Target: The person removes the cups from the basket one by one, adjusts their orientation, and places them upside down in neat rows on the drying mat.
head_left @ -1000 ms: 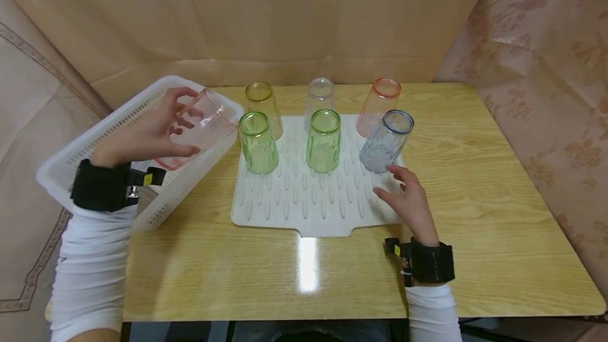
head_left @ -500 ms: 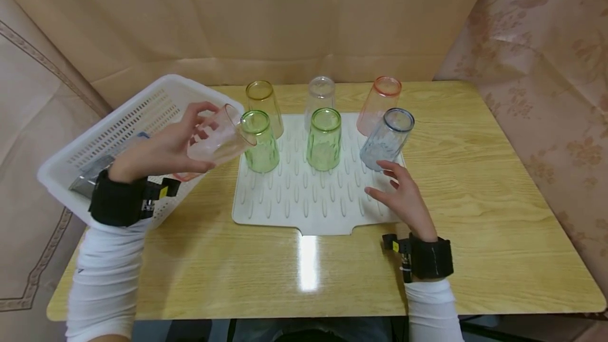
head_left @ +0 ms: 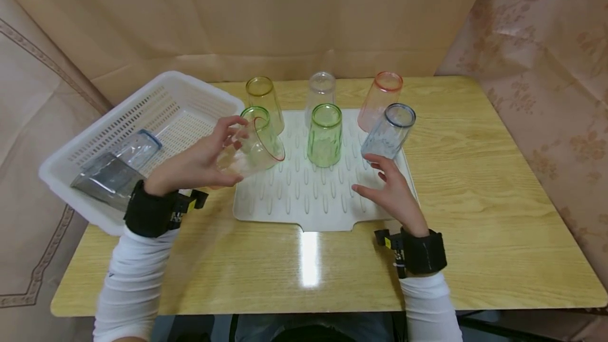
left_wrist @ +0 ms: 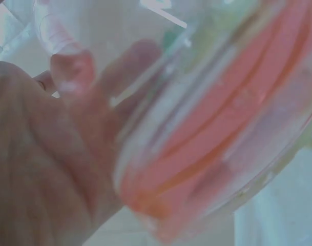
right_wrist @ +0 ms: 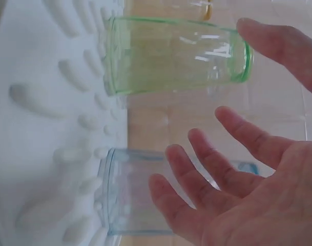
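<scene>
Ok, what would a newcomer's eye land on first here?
First, two rows of mostly coloured, see-through tumblers, standing upside down on a bumpy white mat. Then the left hand, holding a clear, pink-rimmed tumbler tilted by the mat's left edge. Farther left, a white perforated plastic basket has a blue-rimmed tumbler lying inside.

pink glass (head_left: 252, 153) from over bskt (head_left: 197, 100) to L edge of mat (head_left: 314, 206), L fingers (head_left: 230, 122) w/ it, R fingers (head_left: 382, 163) slightly L

Wrinkled white sleeves (head_left: 135, 278) end beside broad black wrist straps (head_left: 149, 214) below both bare hands (head_left: 201, 165); each strap carries a small black camera bracket (head_left: 397, 242) (marked by a bright yellow patch (head_left: 387, 243)).
</scene>
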The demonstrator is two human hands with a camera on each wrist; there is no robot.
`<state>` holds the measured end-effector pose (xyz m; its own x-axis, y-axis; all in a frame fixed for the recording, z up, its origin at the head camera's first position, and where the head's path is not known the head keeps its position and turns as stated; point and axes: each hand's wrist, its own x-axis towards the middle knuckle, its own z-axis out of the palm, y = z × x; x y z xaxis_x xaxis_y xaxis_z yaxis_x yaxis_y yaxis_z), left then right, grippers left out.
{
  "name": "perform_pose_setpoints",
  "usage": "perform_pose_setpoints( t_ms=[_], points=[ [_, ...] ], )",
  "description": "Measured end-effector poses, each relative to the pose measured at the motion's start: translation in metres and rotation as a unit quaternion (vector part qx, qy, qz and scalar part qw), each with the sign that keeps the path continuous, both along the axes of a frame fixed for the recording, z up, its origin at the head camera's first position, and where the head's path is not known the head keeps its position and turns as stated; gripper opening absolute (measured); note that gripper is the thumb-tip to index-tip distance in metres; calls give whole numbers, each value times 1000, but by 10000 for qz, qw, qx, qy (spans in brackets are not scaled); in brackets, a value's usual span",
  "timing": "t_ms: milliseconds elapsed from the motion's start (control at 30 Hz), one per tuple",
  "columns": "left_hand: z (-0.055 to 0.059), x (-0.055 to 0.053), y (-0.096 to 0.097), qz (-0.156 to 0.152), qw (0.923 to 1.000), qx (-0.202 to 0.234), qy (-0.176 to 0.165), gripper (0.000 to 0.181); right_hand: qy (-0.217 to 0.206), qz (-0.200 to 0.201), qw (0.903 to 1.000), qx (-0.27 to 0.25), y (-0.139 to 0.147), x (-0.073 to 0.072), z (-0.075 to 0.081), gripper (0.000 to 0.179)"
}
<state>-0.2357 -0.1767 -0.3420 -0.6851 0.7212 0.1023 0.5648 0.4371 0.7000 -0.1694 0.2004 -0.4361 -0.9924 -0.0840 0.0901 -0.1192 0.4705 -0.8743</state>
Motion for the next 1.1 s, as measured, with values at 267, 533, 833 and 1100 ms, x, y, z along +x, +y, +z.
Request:
perform_pose_setpoints(
  t_ms=[267,533,833,1100],
  points=[
    [-21,3,20,-275,9985,299,-378,93,127,436,9987,233,-21,-3,6,77],
    [-35,6,39,-471,9985,238,-142,91,184,963,9951,-89,-38,-7,14,92],
    [-51,8,62,-828,9953,373,-335,90,97,1361,9903,-253,-55,-16,21,100],
    [-59,11,78,-1054,9941,246,41,89,-150,1737,9832,-537,-62,-15,21,103]
  ],
)
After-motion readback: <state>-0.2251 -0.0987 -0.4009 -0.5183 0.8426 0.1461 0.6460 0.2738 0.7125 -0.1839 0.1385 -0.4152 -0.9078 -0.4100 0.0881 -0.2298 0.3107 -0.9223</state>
